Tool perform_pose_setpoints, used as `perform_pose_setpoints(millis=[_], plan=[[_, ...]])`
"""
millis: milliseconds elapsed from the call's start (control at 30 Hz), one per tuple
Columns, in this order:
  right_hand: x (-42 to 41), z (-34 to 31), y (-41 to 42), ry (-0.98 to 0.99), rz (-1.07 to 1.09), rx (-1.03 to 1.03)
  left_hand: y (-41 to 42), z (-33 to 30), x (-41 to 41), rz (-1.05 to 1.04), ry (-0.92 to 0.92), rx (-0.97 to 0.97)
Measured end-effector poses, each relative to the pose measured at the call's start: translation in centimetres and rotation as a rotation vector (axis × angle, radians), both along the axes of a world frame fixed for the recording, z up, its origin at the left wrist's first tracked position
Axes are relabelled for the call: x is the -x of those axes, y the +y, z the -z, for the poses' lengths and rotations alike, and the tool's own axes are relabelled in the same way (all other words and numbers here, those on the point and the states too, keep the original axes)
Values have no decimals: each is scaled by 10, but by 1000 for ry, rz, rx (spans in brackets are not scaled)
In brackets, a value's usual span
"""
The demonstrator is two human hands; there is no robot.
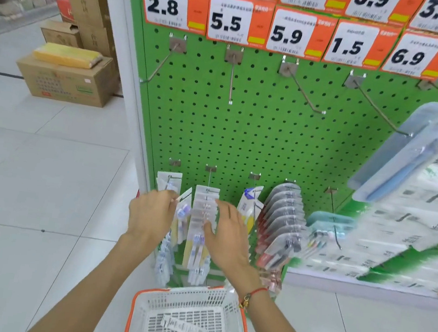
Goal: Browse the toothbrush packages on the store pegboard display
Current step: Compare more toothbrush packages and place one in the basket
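A person's left hand (151, 217) pinches the top edge of a clear-fronted toothbrush package (183, 211) hanging low on the green perforated metal pegboard (246, 130), while the right hand (227, 234), fingers straight and apart, rests against the neighbouring stack of white-carded toothbrush packages (204, 212), above a white plastic basket with orange rim (188, 323).

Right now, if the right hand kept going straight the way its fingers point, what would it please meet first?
The right hand already lies against the second stack of toothbrush packages, fingers pointing up and toward the board. Going on, it would probably slide along those packages to their peg hook, then the green pegboard; depth is unclear.
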State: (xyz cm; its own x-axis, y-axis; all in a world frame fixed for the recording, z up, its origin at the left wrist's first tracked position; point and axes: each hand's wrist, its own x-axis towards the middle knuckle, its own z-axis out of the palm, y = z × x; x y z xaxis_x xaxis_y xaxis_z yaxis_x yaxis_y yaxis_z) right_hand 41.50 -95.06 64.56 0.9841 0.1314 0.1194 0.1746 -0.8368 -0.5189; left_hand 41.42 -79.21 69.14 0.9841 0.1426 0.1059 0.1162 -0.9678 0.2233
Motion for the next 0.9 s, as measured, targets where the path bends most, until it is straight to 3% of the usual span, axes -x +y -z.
perform_pose_setpoints(millis=[133, 300, 400, 633, 800, 900], plan=[[26, -17, -2, 72, -44, -55, 5, -23, 36, -62, -132, 162], [67, -37, 4, 145, -90, -333, 4, -55, 78, -12, -327, 398], [85, -44, 6, 127, -73, -520, -3, -62, 91, 69, -344, 573], [109, -39, -5, 127, 11, -899, -18, -38, 99, 110, -216, 1133], [117, -32, -12, 169, 188, -1036, -28, 3, 103, 37, 147, 1094], [118, -32, -18, 168, 291, -1057, -33, 22, 109, 103, 388, 1020]])
